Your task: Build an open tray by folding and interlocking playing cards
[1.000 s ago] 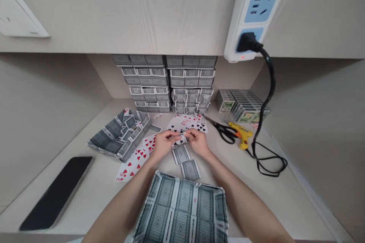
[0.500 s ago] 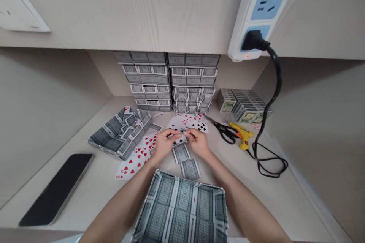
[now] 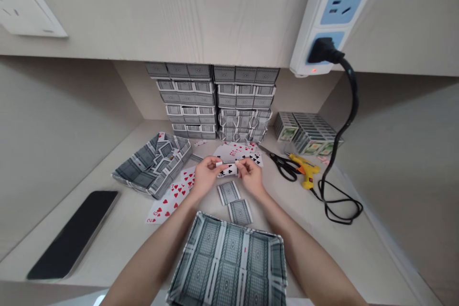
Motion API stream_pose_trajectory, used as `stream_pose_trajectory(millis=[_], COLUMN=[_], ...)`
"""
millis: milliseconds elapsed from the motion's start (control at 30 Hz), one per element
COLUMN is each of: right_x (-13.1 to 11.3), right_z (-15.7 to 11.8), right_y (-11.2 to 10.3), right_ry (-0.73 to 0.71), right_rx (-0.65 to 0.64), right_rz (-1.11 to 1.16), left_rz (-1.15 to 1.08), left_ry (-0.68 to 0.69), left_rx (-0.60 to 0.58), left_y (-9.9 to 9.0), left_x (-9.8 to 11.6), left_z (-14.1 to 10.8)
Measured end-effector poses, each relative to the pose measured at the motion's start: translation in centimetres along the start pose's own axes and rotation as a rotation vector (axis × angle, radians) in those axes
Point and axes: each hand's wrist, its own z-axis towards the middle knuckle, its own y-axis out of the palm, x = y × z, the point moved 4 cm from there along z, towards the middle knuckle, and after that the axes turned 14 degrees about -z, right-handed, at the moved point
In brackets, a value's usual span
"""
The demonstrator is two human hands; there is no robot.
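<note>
Between both hands is a playing card (image 3: 227,170), its clubs face showing and its upper edge bent over. My left hand (image 3: 207,175) pinches the card's left end. The right end is gripped by the fingers of my right hand (image 3: 250,174). Just below the hands, two folded cards (image 3: 228,192) lie back side up on the desk. Heart cards (image 3: 168,203) are spread to the left, and more loose cards (image 3: 234,150) lie behind the hands. A box made of cards (image 3: 229,258) sits between my forearms.
An open card box (image 3: 138,167) holds folded pieces at left, near a black phone (image 3: 73,234). Stacked card boxes (image 3: 245,98) stand behind. Black scissors (image 3: 285,167), a yellow glue gun (image 3: 306,169) and its cable lie right, before card packs (image 3: 313,131).
The card between my hands now shows its clubs face more clearly, tilted toward the camera. Both hands have shifted slightly upward. The camera view has moved a little.
</note>
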Motion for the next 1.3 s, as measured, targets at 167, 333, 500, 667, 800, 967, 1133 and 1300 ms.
stream_pose_trajectory(millis=[167,333,500,667,800,967,1133,1300], right_x=[0.1,0.2,0.1,-0.2,-0.1,0.1,0.0,-0.1], right_z=[0.3,0.5,0.5,0.4,0.6,0.6,0.5,0.5], right_y=[-0.1,-0.1,-0.2,-0.1,-0.1,0.0,0.1,0.1], right_ry=[0.029,0.05,0.054,0.049,0.063,0.082,0.091,0.107], right_rx=[0.001,-0.013,0.004,-0.021,-0.015,-0.024,-0.037,-0.042], right_rz=[0.044,0.089,0.095,0.1,0.13,0.133,0.153,0.239], left_rz=[0.033,0.03,0.054,0.105,0.08,0.064,0.108,0.189], left_ry=[-0.03,-0.043,0.008,-0.042,-0.07,-0.073,-0.064,-0.061], left_rx=[-0.011,-0.041,-0.058,-0.027,-0.059,-0.045,-0.058,-0.08], left_y=[0.0,0.0,0.2,0.0,0.2,-0.1,-0.5,-0.5], left_x=[0.3,0.1,-0.2,-0.5,-0.3,-0.5,-0.8,-0.6], left_z=[-0.1,-0.1,0.0,0.0,-0.1,-0.1,0.1,0.2])
